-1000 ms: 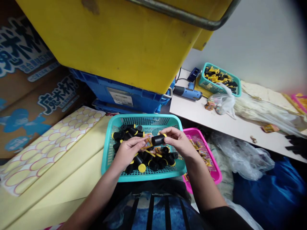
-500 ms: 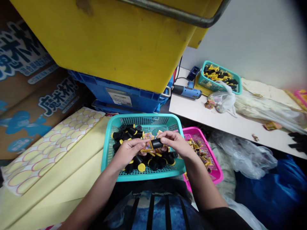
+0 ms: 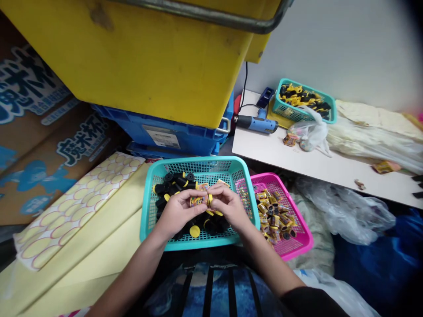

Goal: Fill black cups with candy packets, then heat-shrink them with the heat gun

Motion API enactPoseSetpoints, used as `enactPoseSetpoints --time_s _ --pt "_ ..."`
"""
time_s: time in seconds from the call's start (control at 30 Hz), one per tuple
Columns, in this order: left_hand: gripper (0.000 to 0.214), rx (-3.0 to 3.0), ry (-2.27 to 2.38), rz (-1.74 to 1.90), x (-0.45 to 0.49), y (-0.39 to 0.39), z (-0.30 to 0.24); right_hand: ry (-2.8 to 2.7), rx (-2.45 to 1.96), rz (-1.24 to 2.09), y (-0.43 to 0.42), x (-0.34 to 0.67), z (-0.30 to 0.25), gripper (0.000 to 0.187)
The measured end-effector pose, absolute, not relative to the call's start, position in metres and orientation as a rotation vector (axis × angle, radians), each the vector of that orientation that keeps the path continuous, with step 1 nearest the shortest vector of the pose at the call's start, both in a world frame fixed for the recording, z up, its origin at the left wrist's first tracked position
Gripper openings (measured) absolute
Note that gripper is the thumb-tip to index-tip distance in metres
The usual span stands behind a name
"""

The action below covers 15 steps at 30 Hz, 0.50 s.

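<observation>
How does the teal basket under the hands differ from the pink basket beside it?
The teal basket is larger than the pink basket. The teal basket holds mostly bare black tubes with yellow caps; the pink basket holds labelled tubes. Both are plastic mesh.

The white table (image 3: pixel 297 160) carries a blue power tool (image 3: pixel 257 124), a teal basket (image 3: pixel 299 116), a knotted plastic bag (image 3: pixel 310 134), clear sheeting (image 3: pixel 370 143) and small packets (image 3: pixel 383 166).

held cylinder (image 3: pixel 200 201): orange-yellow printed label | loose cylinders (image 3: pixel 161 188): black, yellow caps | near basket (image 3: pixel 144 220): teal mesh | side basket (image 3: pixel 267 176): pink mesh | far basket (image 3: pixel 294 115): teal | upper crate (image 3: pixel 148 57): yellow | lower crate (image 3: pixel 191 132): blue | sheet (image 3: pixel 76 202): cream, red-ringed yellow ovals | cartons (image 3: pixel 42 145): brown, blue print | table (image 3: pixel 280 156): white | tool (image 3: pixel 261 124): blue
</observation>
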<state>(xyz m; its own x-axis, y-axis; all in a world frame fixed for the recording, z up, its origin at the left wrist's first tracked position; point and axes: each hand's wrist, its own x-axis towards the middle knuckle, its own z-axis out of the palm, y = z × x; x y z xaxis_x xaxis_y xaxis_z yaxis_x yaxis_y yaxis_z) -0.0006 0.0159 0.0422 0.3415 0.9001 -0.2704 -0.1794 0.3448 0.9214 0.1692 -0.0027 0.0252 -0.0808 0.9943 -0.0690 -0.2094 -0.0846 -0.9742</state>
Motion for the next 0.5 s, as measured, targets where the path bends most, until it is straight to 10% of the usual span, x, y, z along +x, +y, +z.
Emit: enactPoseSetpoints --time_s 0.2,0.5 --pt "0.032 0.942 0.956 0.919 0.016 0.008 0.051 -0.731 -0.741 1.857 -0.012 0.162 0.016 0.044" --pt "0.028 1.206 0.982 0.894 0.034 0.010 0.050 -0.903 -0.886 1.654 -0.018 0.185 0.006 0.047"
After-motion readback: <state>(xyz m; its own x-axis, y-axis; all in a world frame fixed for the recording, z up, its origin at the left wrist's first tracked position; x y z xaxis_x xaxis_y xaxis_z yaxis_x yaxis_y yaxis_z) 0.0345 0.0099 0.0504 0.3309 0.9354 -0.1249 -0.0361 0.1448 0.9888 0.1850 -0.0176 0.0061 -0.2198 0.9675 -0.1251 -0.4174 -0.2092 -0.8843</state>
